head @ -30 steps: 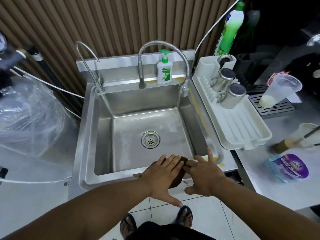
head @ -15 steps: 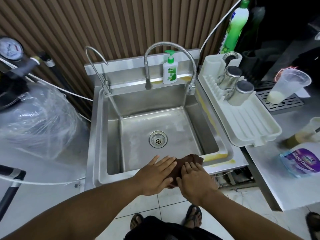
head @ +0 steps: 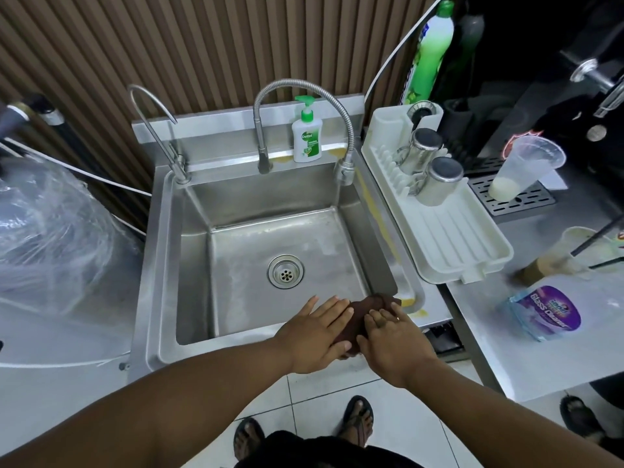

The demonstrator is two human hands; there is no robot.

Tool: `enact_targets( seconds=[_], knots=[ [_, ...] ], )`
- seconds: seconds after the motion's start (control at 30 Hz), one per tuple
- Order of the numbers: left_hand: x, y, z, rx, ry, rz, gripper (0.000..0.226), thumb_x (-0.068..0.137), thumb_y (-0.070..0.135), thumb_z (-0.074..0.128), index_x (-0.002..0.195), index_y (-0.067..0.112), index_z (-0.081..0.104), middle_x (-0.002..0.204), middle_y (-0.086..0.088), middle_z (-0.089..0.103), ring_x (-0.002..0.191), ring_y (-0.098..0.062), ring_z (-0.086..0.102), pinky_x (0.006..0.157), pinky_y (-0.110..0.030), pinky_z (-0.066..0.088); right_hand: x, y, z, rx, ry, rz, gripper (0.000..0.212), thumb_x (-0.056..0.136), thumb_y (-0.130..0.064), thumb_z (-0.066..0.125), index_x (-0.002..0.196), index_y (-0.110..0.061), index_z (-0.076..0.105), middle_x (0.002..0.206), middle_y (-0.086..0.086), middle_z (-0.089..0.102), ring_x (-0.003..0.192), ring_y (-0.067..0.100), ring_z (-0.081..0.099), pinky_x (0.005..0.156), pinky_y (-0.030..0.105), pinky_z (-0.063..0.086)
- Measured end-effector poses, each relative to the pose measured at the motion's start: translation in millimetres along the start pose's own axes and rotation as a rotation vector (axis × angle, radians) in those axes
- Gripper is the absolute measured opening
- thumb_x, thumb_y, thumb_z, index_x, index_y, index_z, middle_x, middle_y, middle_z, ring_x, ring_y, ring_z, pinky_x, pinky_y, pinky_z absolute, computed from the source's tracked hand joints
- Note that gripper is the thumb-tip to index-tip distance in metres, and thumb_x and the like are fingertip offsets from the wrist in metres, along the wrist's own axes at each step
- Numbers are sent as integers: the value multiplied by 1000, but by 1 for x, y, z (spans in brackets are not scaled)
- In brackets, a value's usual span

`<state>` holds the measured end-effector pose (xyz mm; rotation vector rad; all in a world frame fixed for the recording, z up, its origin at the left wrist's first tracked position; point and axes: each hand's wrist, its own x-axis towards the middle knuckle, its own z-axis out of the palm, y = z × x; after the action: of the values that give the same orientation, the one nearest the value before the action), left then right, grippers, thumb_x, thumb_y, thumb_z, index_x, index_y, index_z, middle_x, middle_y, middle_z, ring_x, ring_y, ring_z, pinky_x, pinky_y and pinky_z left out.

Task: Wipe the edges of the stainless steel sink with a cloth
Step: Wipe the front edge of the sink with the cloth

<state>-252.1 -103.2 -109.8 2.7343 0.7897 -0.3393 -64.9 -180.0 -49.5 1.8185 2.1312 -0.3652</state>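
brown cloth (head: 363, 315) lies on the front rim of the sink (head: 202, 349), near its right corner. our left hand (head: 315, 336) and right hand (head: 393, 339) press it with straight fingers. beside the sink, a white rack (head: 449, 238) holds two upturned steel cups (head: 439, 180); a plastic cup (head: 526, 163) holds milky liquid.

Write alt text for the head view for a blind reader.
A left hand and right hand press a brown cloth flat on the front right edge of a stainless steel sink. A soap bottle stands on the back ledge; a white drying rack with steel cups sits alongside.
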Motion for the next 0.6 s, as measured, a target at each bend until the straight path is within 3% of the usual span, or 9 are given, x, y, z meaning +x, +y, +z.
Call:
enact_targets(
  seconds=[0.17, 0.27, 0.37, 0.43, 0.6],
  knots=[
    [25, 18, -6, -17, 6, 2, 70, 105, 55, 18, 162, 16, 6, 170, -3, 1, 156, -18, -7, 125, -49, -3, -5, 28, 1, -29, -18, 10, 92, 84, -49, -12, 144, -9, 46, 143, 9, 54, 136, 23, 44, 124, 39, 7],
    [41, 31, -8, -24, 10, 3, 70, 105, 55, 18, 162, 16, 6, 170, -4, -1, 156, -18, -7, 125, -46, -8, -10, 46, 4, -24, -26, 35, 68, 101, -45, 7, 147, -9, 43, 147, 10, 51, 139, 23, 41, 124, 39, 6],
    [58, 45, -14, -31, 3, -7, 69, 106, 54, 19, 161, 16, 5, 170, -4, -3, 155, -17, -9, 124, -44, -11, -16, 65, 8, -45, -41, 56, 84, 92, -49, -6, 152, -7, 35, 154, 11, 44, 146, 24, 33, 124, 40, 4],
    [65, 53, -18, -26, -6, -16, 69, 106, 54, 19, 161, 15, 5, 170, -5, -3, 155, -18, -9, 124, -44, -11, -20, 75, 13, -49, -48, 66, 80, 96, -49, -2, 156, -7, 29, 160, 11, 36, 151, 25, 25, 124, 41, 2],
    [76, 66, -21, -1, 9, -59, 82, 94, 61, 5, 160, 14, 15, 165, -13, 16, 153, -29, 7, 123, -51, -5, -26, 83, 13, -35, -60, 115, 100, 79, -50, -19, 157, -9, 27, 164, 9, 28, 154, 24, 19, 124, 43, 2]
  ],
)
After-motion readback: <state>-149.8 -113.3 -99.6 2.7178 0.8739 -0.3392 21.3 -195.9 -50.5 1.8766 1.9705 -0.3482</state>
